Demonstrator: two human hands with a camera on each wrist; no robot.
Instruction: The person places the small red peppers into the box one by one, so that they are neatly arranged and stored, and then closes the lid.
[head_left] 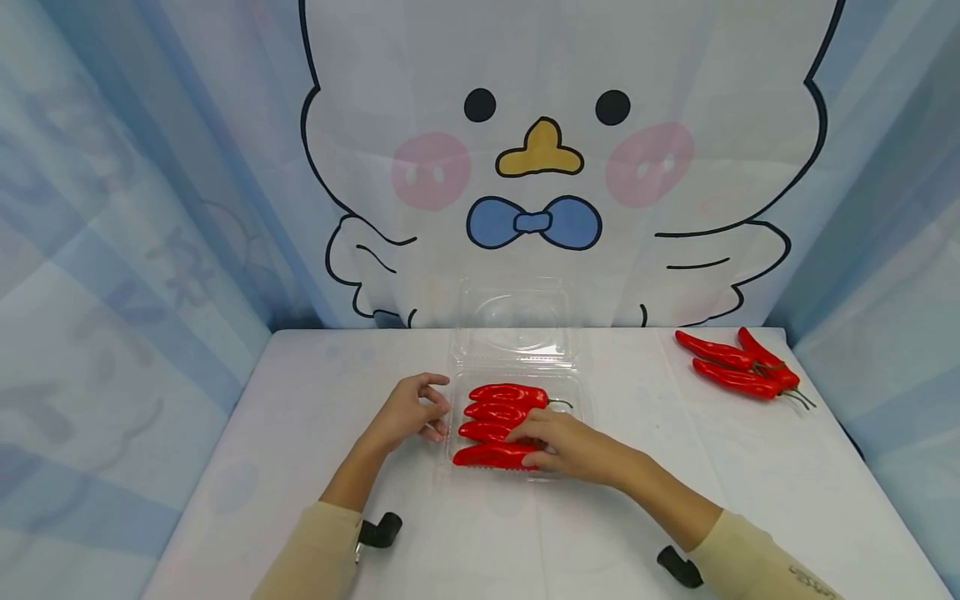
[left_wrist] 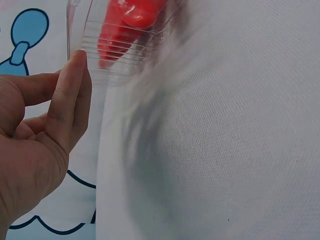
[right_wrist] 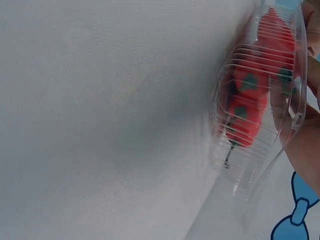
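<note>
A clear plastic clamshell box (head_left: 577, 392) lies open on the white table, its lid (head_left: 517, 304) raised at the back. Several red chili peppers (head_left: 506, 393) lie side by side in it, tips to the left. My right hand (head_left: 573, 446) reaches in from the right and grips the nearest pepper (head_left: 487, 455) by its stem end, which the fingers partly hide. Through the ribbed wall, the right wrist view shows the peppers' green stem ends (right_wrist: 241, 111). Beside the box's left wall is my left hand (head_left: 416, 410), fingers loosely bent and holding nothing, a fingertip close to the rim.
Three more red chili peppers (head_left: 738, 367) lie at the table's back right corner, stems toward the right. A cloth with a cartoon figure (head_left: 540, 275) hangs behind the table (head_left: 300, 417). Blue curtains (head_left: 112, 292) hang on both sides.
</note>
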